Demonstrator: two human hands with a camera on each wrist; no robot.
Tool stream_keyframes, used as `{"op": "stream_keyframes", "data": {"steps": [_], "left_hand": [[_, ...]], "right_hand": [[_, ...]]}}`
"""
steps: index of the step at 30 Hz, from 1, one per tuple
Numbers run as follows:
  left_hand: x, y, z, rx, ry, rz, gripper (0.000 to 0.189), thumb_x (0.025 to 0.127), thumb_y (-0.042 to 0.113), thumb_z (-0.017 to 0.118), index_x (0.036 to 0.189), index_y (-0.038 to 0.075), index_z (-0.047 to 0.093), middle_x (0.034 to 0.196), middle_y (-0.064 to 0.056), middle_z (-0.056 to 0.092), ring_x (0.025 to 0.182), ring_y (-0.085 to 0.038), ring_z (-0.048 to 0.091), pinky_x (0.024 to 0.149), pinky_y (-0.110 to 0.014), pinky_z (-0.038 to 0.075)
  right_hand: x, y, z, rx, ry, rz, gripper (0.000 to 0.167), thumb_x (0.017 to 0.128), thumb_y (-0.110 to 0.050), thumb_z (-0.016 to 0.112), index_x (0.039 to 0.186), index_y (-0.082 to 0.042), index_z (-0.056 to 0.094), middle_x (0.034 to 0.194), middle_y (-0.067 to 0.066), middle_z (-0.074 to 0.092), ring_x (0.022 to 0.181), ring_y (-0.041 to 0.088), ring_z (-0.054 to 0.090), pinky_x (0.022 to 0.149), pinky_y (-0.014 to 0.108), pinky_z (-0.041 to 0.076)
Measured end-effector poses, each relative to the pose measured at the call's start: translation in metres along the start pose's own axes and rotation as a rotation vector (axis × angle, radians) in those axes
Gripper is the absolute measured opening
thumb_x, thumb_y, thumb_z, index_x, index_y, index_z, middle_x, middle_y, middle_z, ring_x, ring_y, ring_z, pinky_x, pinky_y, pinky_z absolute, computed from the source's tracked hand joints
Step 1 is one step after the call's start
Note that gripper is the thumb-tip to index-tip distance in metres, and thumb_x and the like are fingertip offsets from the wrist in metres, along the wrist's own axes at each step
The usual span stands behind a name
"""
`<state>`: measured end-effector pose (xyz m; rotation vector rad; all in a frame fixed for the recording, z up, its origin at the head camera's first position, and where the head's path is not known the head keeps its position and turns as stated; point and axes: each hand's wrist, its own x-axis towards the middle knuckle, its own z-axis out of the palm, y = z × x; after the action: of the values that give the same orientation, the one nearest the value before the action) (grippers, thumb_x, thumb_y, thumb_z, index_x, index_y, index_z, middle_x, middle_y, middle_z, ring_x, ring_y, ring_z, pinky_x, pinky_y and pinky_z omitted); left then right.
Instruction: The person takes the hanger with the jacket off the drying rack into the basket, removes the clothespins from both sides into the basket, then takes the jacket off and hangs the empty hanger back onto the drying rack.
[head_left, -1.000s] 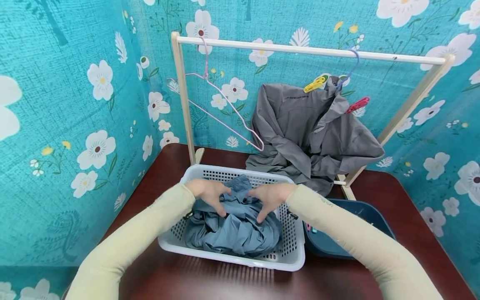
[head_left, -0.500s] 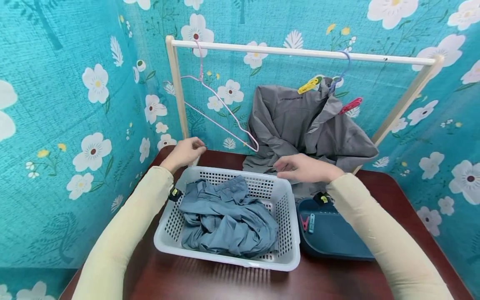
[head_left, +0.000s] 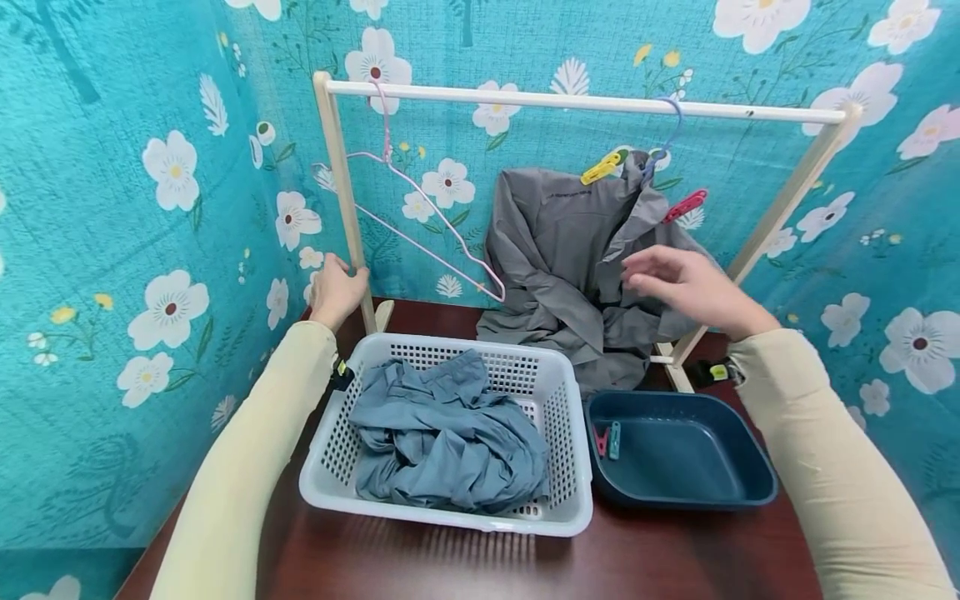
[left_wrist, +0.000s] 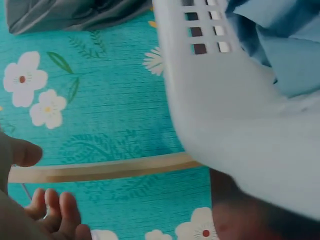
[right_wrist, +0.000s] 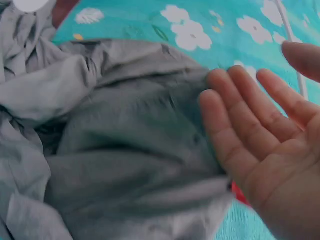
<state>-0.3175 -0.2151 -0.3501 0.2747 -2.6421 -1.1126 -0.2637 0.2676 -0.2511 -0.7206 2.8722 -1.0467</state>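
My left hand (head_left: 337, 290) is at the left post (head_left: 341, 192) of a wooden rack. In the left wrist view its thumb and fingers lie on either side of that post, apart from each other. My right hand (head_left: 692, 287) is in front of a crumpled grey garment (head_left: 551, 225); its fingers extend with nothing held, and the right wrist view shows the palm. The garment hangs from a blue hanger (head_left: 675, 125), with a yellow clothespin (head_left: 602, 167) and a red clothespin (head_left: 686, 206) at its top. Bunched blue-grey cloth (head_left: 457, 442) lies in a white plastic basket (head_left: 450, 521).
A pink hanger (head_left: 431, 212) hangs at the left of the rack's rail (head_left: 525, 97). Right of the basket stands a dark blue tub (head_left: 678, 503) holding a pink clothespin (head_left: 601, 442) and a teal clothespin (head_left: 614, 440). Flowered curtain (head_left: 172, 250) encloses the dark red table (head_left: 420, 571).
Both hands have left the cloth in the basket. The left moved up and left to the rack's post; the right moved up and right toward the grey garment.
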Motion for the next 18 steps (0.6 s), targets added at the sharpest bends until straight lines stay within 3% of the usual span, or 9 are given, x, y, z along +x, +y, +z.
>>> {"op": "stream_keyframes", "data": {"steps": [4, 6, 8, 10, 13, 18], "left_hand": [[0.009, -0.006, 0.002, -0.087, 0.013, -0.013, 0.058, 0.096, 0.039, 0.048, 0.136, 0.002, 0.031, 0.115, -0.023, 0.045, 0.101, -0.037, 0.046, 0.082, -0.048, 0.039], [0.014, -0.008, 0.003, -0.158, -0.031, 0.005, 0.067, 0.096, 0.040, 0.049, 0.145, 0.004, 0.020, 0.132, -0.024, 0.035, 0.116, -0.039, 0.041, 0.091, -0.050, 0.038], [0.020, -0.011, 0.004, -0.239, -0.086, 0.018, 0.072, 0.097, 0.040, 0.048, 0.150, 0.007, 0.011, 0.141, -0.024, 0.029, 0.123, -0.038, 0.039, 0.094, -0.051, 0.039], [0.024, -0.013, 0.005, -0.308, -0.142, 0.037, 0.071, 0.099, 0.038, 0.046, 0.151, 0.008, 0.008, 0.144, -0.024, 0.027, 0.125, -0.039, 0.040, 0.095, -0.051, 0.039], [0.028, -0.015, 0.006, -0.330, -0.172, 0.075, 0.060, 0.101, 0.033, 0.042, 0.148, 0.005, 0.017, 0.140, -0.026, 0.032, 0.124, -0.039, 0.041, 0.095, -0.052, 0.039], [0.029, -0.015, 0.010, -0.284, -0.176, 0.094, 0.054, 0.103, 0.033, 0.035, 0.145, 0.002, 0.024, 0.131, -0.026, 0.039, 0.116, -0.038, 0.046, 0.091, -0.052, 0.040]], "right_hand": [[-0.005, 0.012, -0.021, 0.103, 0.100, -0.019, 0.037, 0.099, -0.029, 0.051, 0.129, -0.008, 0.054, 0.116, 0.007, 0.060, 0.102, 0.017, 0.059, 0.080, 0.017, 0.046], [-0.008, 0.019, -0.029, 0.163, 0.130, -0.035, 0.037, 0.098, -0.027, 0.052, 0.129, -0.006, 0.054, 0.114, 0.005, 0.061, 0.101, 0.017, 0.060, 0.079, 0.016, 0.047], [-0.011, 0.028, -0.036, 0.290, 0.135, -0.068, 0.036, 0.099, -0.020, 0.052, 0.130, -0.002, 0.052, 0.114, 0.006, 0.061, 0.101, 0.016, 0.060, 0.080, 0.019, 0.048], [-0.013, 0.036, -0.041, 0.478, 0.123, -0.124, 0.035, 0.099, -0.012, 0.049, 0.131, 0.002, 0.049, 0.115, 0.009, 0.060, 0.102, 0.018, 0.060, 0.081, 0.022, 0.050], [-0.015, 0.048, -0.046, 0.761, 0.094, -0.203, 0.033, 0.100, 0.000, 0.041, 0.132, 0.006, 0.047, 0.116, 0.014, 0.060, 0.104, 0.020, 0.060, 0.082, 0.028, 0.050], [-0.019, 0.065, -0.055, 0.968, 0.145, -0.186, 0.031, 0.100, 0.001, 0.039, 0.129, 0.004, 0.052, 0.112, 0.012, 0.064, 0.105, 0.020, 0.061, 0.083, 0.027, 0.050]]}}
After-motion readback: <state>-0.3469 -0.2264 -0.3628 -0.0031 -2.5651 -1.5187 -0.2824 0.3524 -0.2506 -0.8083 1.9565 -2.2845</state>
